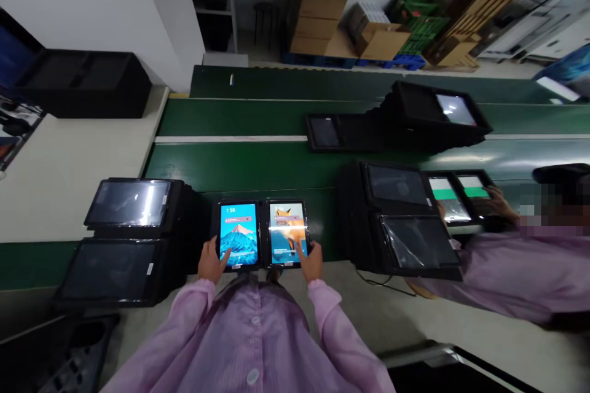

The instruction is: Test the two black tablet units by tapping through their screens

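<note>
Two lit tablets lie side by side in a black two-compartment tray at the near edge of the green bench. The left tablet shows a blue mountain picture and the time 1:58; the right tablet shows a fox picture. My left hand is at the tray's left side, fingers apart, its thumb over the left tablet's lower screen. On the opposite side, my right hand has its thumb over the right tablet's lower corner, fingers spread along the edge. Whether the thumbs touch the glass is unclear.
Stacked black trays with dark tablets stand at left and right. Farther back are another tray stack and a low tray. A co-worker handles lit tablets at right. Cardboard boxes stand beyond the bench.
</note>
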The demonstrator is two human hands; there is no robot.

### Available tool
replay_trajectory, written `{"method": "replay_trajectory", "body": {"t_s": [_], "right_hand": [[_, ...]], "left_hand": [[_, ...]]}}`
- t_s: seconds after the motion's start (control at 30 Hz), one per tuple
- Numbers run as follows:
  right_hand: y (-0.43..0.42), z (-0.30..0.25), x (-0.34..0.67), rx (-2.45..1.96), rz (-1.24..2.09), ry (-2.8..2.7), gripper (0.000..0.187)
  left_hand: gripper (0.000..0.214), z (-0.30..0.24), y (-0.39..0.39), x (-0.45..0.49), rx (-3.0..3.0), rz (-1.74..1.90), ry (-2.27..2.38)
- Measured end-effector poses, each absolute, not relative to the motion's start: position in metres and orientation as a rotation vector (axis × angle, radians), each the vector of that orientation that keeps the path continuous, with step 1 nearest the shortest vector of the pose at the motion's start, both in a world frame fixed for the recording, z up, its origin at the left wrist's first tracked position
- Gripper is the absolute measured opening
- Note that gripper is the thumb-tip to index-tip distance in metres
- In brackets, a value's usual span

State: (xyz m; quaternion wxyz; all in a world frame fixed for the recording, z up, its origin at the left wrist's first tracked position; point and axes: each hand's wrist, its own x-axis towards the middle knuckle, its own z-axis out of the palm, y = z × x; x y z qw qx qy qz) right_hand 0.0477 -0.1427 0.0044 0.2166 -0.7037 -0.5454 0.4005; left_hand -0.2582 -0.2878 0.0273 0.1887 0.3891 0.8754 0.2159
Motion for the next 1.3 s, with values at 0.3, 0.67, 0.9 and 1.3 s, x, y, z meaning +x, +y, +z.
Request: {"method": "replay_trajectory", "body": {"t_s": [0.3,0.67,0.9,1.3], "right_hand": [[-0.127,0.007,0.069,-1.687,1.347,-1.679,0.07],[-0.179,0.006,0.09,-1.654,1.461,-1.659,0.085],[-0.18,0.005,0.087,-1.766,1.399,-1.57,0.085],[-0.171,-0.019,0.057,-2.01,1.111,-1.437,0.076]], "left_hand": [[0.058,0.034,-0.283,-0.283,0.955,0.67,2.297],[0.066,0.021,-0.347,-0.238,1.176,0.736,2.294],[0.065,0.025,-0.342,-0.227,1.076,0.759,2.363],[0.059,0.024,-0.307,-0.225,0.828,0.706,2.664]]}}
